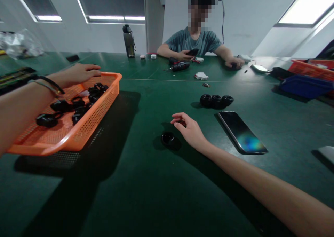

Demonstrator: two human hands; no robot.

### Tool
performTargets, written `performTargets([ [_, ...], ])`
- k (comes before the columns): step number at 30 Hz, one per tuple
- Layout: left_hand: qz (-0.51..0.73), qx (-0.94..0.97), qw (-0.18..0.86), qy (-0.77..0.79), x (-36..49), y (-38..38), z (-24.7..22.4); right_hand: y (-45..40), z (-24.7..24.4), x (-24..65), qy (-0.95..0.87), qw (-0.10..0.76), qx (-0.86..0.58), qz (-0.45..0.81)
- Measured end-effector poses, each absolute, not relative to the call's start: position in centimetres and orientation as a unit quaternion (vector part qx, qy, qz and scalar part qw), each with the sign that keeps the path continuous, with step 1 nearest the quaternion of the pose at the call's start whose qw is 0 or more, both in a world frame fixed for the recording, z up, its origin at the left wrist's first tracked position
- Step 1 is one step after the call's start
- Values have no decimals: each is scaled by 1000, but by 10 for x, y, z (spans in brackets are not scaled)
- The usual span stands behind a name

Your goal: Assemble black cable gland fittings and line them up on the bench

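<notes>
My left hand (82, 72) lies over the far rim of an orange mesh basket (97, 120), its fingers bent over the edge and the thumb hidden. Inside the basket are several black plastic parts with ring-like ends (47, 120). My right hand (189, 131) is held above the green table, thumb and fingers apart and loosely curved; a dark patch between them is too small to make out. Just left of and below its fingertips, a round black hollow part (167, 139) sits on the table. Beyond that hand, black ring-shaped parts (216, 101) stand in a row.
A smartphone (242, 132) lies right of my right hand. Farther back are a power drill (180, 66), white pieces (201, 76) and a bottle (128, 42). Across the table a person (193, 42) holds a dark phone. Blue (306, 86) and orange bins (313, 69) stand at right.
</notes>
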State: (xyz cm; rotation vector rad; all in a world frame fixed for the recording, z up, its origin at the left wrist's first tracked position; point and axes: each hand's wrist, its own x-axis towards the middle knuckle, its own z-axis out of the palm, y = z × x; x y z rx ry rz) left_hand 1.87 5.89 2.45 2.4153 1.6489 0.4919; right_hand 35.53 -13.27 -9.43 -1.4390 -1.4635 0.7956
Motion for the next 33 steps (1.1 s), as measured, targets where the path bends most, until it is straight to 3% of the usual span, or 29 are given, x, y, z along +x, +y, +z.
performTargets([
  [3,98,846,64,520,54,30,44,-133,-95,357,-598,454,-577,323],
  [9,118,903,67,408,102,-62,38,-132,-100,357,-594,471,-562,330],
  [15,82,918,230,312,150,-125,-1,-127,-100,359,-493,573,-521,397],
  [19,72,921,276,265,180,-140,-20,-119,-101,368,-384,640,-497,443],
  [33,87,958,150,228,193,-135,-62,-113,-104,373,-382,640,-483,459],
])
